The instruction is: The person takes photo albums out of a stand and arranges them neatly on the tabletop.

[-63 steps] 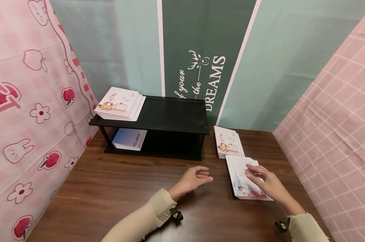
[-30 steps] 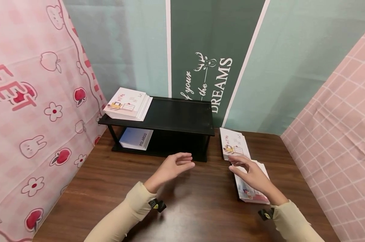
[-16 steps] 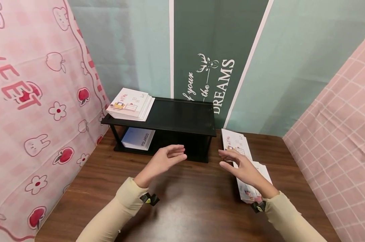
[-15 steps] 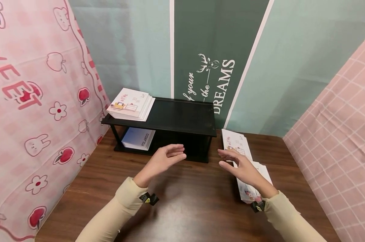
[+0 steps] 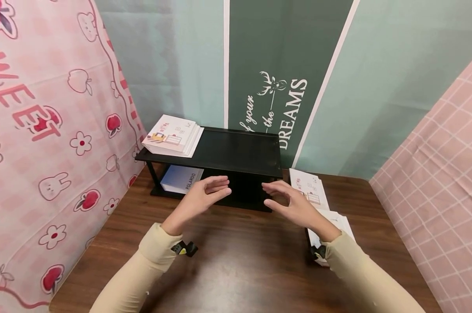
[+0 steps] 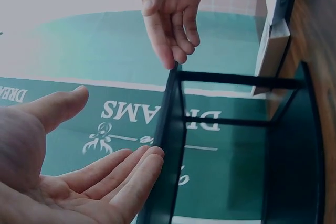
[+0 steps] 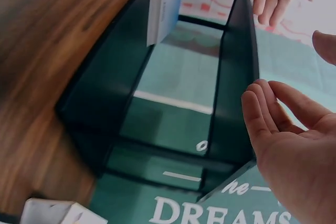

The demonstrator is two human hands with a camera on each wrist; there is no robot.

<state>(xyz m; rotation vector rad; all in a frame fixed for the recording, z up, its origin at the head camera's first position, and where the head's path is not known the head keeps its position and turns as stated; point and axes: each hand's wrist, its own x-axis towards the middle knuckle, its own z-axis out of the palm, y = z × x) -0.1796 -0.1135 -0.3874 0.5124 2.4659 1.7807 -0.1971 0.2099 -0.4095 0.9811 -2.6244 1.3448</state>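
A black two-tier shelf (image 5: 239,150) stands at the back of the table. My left hand (image 5: 198,196) hovers before its lower tier, fingers extended and nothing held. To the right of it my right hand (image 5: 294,206), also holding nothing, hangs before the shelf's right end with its fingers loosely bent. The two palms face each other across a gap. Books with a yellow vehicle drawing on the cover form a stack (image 5: 171,134) on the shelf's top left. Below, a blue-and-white POLAROID book (image 7: 165,6) lies on the lower tier, partly behind my left hand in the head view.
Right of the shelf, a white book stack (image 5: 312,187) lies on the wooden table (image 5: 228,261). A second white stack (image 5: 337,221) lies nearer, partly covered by my right forearm. Patterned pink cloth (image 5: 63,165) walls the left side, green cloth (image 5: 282,52) the back.
My right hand has moved left and away from the near book stack to the shelf's front. My left hand has shifted left and closer to the shelf. The books have stayed put.
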